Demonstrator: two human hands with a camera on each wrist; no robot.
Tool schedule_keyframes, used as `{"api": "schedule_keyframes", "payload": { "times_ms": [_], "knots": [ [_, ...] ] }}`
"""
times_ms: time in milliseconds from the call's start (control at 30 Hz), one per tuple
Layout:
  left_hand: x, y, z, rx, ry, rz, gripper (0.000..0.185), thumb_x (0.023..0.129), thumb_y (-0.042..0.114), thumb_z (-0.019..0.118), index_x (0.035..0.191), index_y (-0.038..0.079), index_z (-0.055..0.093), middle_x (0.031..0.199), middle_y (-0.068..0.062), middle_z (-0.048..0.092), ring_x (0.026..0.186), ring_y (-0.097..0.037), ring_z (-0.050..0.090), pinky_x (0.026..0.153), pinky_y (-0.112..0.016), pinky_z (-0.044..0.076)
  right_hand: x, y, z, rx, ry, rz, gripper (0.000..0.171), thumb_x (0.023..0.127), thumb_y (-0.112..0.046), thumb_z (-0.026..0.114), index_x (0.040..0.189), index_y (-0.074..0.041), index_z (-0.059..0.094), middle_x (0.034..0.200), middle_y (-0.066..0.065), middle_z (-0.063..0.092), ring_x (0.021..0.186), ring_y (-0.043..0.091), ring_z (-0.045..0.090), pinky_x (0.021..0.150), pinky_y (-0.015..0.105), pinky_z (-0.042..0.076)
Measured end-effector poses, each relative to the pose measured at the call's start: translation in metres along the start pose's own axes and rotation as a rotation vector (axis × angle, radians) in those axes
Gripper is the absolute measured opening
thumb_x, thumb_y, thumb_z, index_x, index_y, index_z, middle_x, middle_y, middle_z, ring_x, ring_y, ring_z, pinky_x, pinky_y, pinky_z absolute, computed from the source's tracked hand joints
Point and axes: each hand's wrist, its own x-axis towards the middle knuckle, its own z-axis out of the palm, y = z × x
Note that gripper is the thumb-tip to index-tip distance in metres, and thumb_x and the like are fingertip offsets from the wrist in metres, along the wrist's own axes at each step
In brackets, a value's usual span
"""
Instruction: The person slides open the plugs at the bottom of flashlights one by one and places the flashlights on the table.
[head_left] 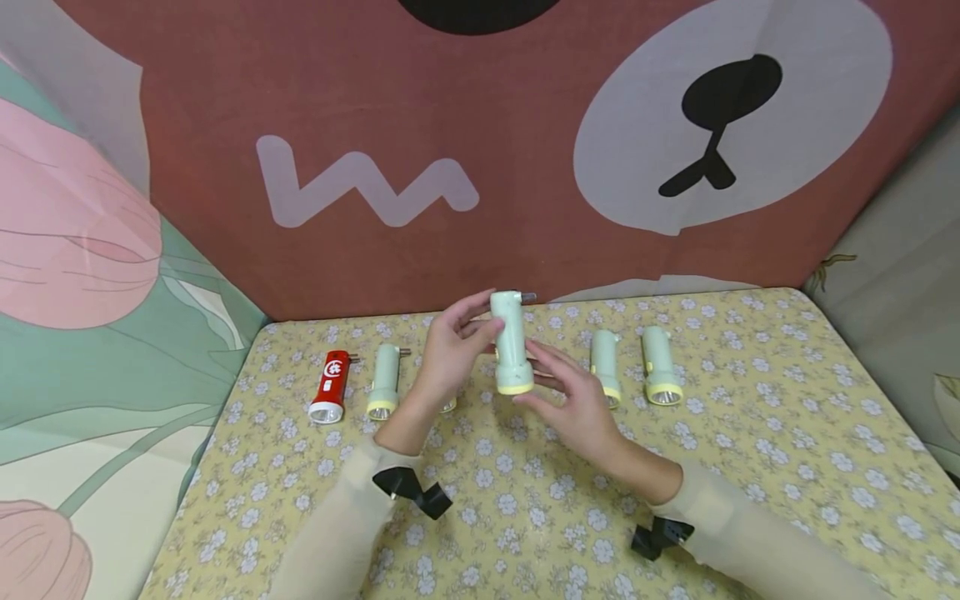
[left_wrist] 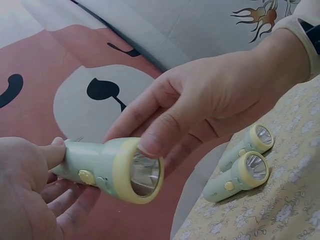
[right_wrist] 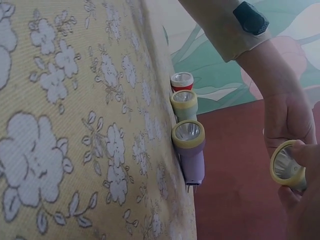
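Note:
A mint-green flashlight with a yellow rim is held up over the table, its lens end down in the head view. My left hand grips its rear part between thumb and fingers. At the lens end, the thumb of my right hand lies on the yellow rim, with the fingers behind the head, pinching it. The left wrist view shows the yellow switch on the side of this flashlight. Short metal plug prongs stick out near its rear end.
Across the flower-print table stands a row: a red flashlight, a green one, a purple one mostly hidden in the head view, and two more green flashlights at right. A brown bear-print cloth hangs behind.

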Motion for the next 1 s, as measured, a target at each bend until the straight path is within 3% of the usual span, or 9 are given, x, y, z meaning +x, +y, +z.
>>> {"api": "schedule_keyframes", "payload": {
  "times_ms": [433, 733, 1000],
  "knots": [
    [-0.006, -0.009, 0.003, 0.04, -0.026, 0.037, 0.053, 0.1, 0.0, 0.062, 0.151, 0.0, 0.045, 0.152, -0.016, 0.05, 0.13, -0.033, 0.058, 0.103, -0.034, 0.052, 0.004, -0.005, 0.0, 0.077, 0.013, 0.1, 0.067, 0.086, 0.0, 0.079, 0.147, -0.005, 0.053, 0.145, 0.012, 0.056, 0.123, 0.028, 0.062, 0.097, 0.03, 0.055],
    [-0.007, -0.014, 0.009, 0.011, 0.002, 0.039, 0.052, 0.101, -0.004, 0.058, 0.15, -0.005, 0.041, 0.156, -0.018, 0.042, 0.135, -0.034, 0.052, 0.105, -0.028, 0.048, 0.008, -0.008, 0.002, 0.082, 0.011, 0.159, 0.062, 0.089, -0.004, 0.077, 0.147, -0.007, 0.054, 0.146, 0.01, 0.055, 0.126, 0.027, 0.06, 0.095, 0.03, 0.056],
    [-0.007, -0.03, 0.01, 0.065, 0.016, 0.032, 0.05, 0.104, 0.0, 0.055, 0.151, -0.006, 0.039, 0.157, -0.02, 0.04, 0.137, -0.034, 0.05, 0.108, -0.03, 0.045, 0.012, -0.001, 0.004, 0.131, 0.02, 0.206, 0.057, 0.09, -0.001, 0.076, 0.144, -0.001, 0.056, 0.144, 0.016, 0.056, 0.123, 0.034, 0.061, 0.093, 0.029, 0.056]
  ]
}}
